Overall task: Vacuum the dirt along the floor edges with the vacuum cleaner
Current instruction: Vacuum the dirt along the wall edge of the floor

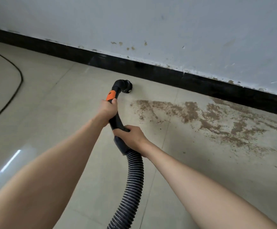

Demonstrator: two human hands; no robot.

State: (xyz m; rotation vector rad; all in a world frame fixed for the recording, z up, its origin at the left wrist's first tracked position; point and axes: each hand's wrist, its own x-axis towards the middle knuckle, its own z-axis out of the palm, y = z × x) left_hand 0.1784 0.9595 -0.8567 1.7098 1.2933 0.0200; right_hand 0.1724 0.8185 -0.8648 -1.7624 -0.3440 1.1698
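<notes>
One vacuum handle points its round nozzle at the floor near the black baseboard. Two hands grip it: left hand above, right hand below. One dirt patch lies at three o'clock; one cable at nine.

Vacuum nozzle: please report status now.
Both hands grip handle: left hand upper, right hand lower. Nozzle on floor near baseboard. Dirt remains rightward. Nothing blocking.

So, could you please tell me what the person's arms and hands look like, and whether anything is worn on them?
Both forearms are bare right down to the left hand and right hand: no sleeves, gloves, watch, rings or markings show.
</notes>
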